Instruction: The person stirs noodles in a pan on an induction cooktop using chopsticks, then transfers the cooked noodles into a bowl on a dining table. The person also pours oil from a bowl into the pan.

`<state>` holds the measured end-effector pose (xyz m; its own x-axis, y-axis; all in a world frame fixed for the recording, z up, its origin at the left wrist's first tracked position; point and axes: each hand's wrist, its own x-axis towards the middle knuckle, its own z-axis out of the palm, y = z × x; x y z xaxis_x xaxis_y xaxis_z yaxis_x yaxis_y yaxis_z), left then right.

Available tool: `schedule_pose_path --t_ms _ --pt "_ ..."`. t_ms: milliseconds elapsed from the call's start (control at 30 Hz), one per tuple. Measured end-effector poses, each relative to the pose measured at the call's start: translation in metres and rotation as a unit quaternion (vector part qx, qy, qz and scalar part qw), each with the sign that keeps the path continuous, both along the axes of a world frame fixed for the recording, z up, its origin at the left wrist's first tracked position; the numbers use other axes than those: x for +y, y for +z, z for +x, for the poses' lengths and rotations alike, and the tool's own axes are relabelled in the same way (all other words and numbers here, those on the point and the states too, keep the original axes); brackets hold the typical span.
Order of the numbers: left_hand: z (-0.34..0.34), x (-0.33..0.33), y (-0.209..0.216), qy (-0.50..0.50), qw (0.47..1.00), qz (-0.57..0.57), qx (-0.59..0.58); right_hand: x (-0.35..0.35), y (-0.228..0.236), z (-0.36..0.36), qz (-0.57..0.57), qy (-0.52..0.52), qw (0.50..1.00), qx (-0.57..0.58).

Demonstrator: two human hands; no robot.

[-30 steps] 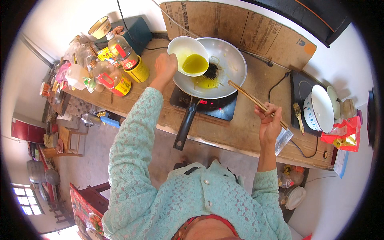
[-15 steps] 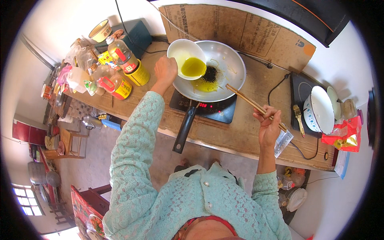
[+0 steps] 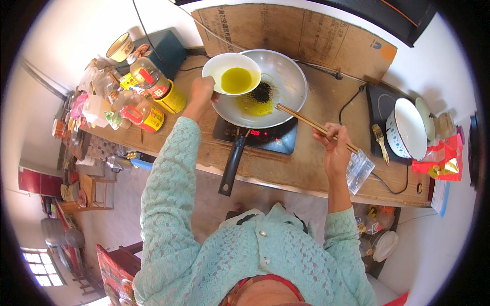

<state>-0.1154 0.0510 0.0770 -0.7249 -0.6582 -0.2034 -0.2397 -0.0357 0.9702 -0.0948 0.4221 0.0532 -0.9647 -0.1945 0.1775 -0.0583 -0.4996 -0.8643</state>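
Observation:
A white bowl (image 3: 217, 64) with yellow-green oil (image 3: 236, 80) in it is gripped at its left rim by my left hand (image 3: 203, 93). The bowl hangs over the left part of a silver frying pan (image 3: 293, 84). In the pan lie dark, pepper-like grains (image 3: 263, 93) and a small pool of oil. The pan rests on a black induction cooker (image 3: 280, 140) with lit red digits, its black handle (image 3: 233, 168) pointing toward me. My right hand (image 3: 334, 145) is closed round wooden chopsticks (image 3: 303, 120), whose tips are at the pan's right rim.
Oil bottles (image 3: 140, 109) and a yellow can (image 3: 173, 99) crowd the counter's left. On the right are a second black cooker (image 3: 380, 104), a white enamel pot (image 3: 406, 127), a brush (image 3: 380, 143) and a red packet (image 3: 441, 158). Cardboard (image 3: 286, 38) stands behind the pan.
The bowl has gone from tipped toward the pan to more level, shifting slightly left. The chopsticks remain in my right hand near the pan's rim. The view has shifted a little.

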Motion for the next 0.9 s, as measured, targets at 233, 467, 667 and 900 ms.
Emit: schedule_pose_path --t_ms 233,467,667,900 --pt "-0.002 0.003 0.018 0.008 0.999 0.005 -0.037 -0.018 0.004 -0.001 0.052 0.018 0.998 0.025" --pt "0.000 0.006 0.025 -0.014 0.998 0.062 -0.014 -0.035 0.010 0.003 0.096 0.023 0.992 0.076" --pt "-0.001 0.012 0.031 -0.025 0.997 0.071 -0.020 -0.054 0.001 -0.001 0.140 0.025 0.982 0.128" --pt "0.002 0.020 0.035 -0.025 0.996 0.083 -0.011 -0.079 0.007 0.005 0.242 -0.009 0.924 0.295"
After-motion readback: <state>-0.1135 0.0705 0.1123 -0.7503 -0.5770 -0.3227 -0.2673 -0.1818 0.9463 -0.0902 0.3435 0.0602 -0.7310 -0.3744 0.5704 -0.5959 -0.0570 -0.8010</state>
